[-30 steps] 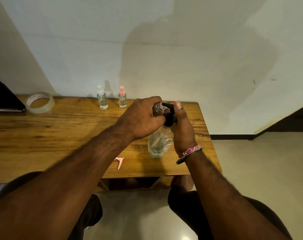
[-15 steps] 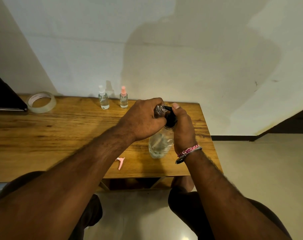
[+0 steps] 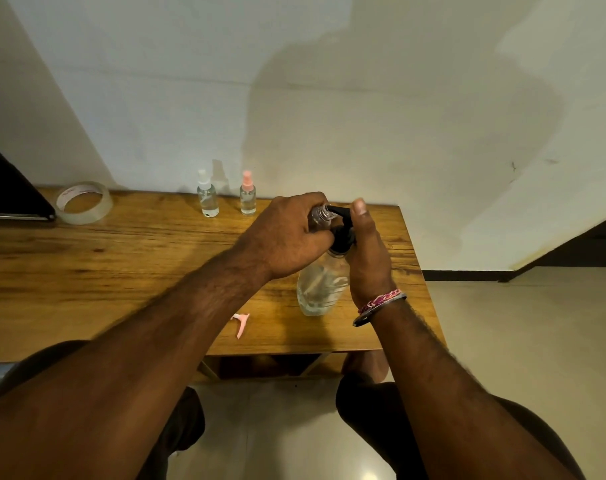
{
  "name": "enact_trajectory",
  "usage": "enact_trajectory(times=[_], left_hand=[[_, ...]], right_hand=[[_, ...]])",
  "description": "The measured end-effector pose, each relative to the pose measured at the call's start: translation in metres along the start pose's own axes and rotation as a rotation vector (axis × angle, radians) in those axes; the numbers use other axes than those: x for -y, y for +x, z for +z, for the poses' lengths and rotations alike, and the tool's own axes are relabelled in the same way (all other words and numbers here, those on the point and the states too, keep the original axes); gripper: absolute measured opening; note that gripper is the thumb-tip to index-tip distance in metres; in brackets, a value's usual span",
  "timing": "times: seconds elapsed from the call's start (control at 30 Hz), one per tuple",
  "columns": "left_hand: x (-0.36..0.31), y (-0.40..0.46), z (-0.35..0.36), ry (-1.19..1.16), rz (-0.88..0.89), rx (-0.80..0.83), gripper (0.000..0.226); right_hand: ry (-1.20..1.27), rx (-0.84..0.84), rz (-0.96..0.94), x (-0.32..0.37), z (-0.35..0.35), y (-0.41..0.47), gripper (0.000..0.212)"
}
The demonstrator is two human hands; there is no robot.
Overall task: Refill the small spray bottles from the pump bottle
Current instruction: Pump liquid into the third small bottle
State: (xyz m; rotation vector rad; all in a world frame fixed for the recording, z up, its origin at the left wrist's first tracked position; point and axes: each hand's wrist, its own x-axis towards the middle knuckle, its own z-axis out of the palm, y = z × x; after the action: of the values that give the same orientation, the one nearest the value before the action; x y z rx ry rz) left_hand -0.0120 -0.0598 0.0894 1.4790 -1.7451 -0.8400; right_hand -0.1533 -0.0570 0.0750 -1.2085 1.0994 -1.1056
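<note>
Centre frame, the left hand [image 3: 287,237] keeps its grip clamped on an uncapped small bottle [image 3: 320,216] at the black pump nozzle; the right hand [image 3: 367,251] holds the pump bottle [image 3: 320,289], its thumb now raised off the pump head.

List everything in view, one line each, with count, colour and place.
pump bottle: 1, clear with black pump, near right of the table
open small bottle: 1, clear, in the left hand at the pump spout
capped spray bottles: 2, white top and pink top, far edge by the wall
pink spray top: 1, near table edge
tape roll: 1, clear, far left
table: 1, brown wood
left hand: grips the small bottle
right hand: on the pump
</note>
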Motion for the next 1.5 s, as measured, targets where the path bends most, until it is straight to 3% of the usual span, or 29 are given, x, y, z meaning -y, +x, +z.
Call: enact_trajectory(times=[0.97,1.27,1.5], left_hand=[[-0.0005,-0.0021,0.0004,0.051,0.016,-0.014,0.032],[0.0002,-0.0007,0.0003,0.039,0.022,-0.015,0.028],[0.0025,-0.0002,0.0015,0.026,0.020,-0.016,0.021]], right_hand=[[-0.041,-0.023,-0.006,0.0047,0.0001,0.0001,0.038],[-0.001,0.010,0.015,0.0051,-0.0007,-0.0011,0.048],[0.016,0.018,0.020,0.0053,-0.0001,-0.0010,0.039]])
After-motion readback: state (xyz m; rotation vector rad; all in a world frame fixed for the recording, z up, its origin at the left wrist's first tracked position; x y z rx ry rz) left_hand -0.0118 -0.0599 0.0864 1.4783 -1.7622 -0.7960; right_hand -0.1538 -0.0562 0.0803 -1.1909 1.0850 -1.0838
